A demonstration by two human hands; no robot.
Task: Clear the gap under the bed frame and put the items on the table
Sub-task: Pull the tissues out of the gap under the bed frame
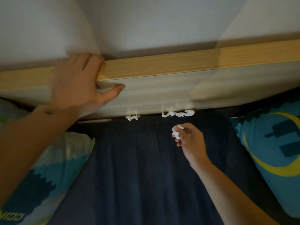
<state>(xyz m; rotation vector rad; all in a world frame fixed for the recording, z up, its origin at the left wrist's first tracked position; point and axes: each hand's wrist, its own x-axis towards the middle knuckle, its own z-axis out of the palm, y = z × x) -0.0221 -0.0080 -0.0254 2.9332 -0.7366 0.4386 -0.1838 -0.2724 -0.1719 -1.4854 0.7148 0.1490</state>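
A light wooden bed frame board [178, 88] runs across the view above a dark blue mattress sheet [138, 168]. My left hand [81, 85] grips the board's top edge, fingers over the top and thumb on its face. My right hand [190, 138] hovers over the sheet just below the board, pinching a small crumpled white tissue [176, 131]. Two more crumpled white tissue bits are wedged in the gap under the board: one [132, 117] near the middle, a longer one [178, 113] to its right. The image is motion-blurred.
A blue pillow with a yellow crescent [272, 143] lies at the right. Another blue, white and green patterned pillow [48, 168] lies at the left under my forearm. A pale wall [154, 21] rises behind the board.
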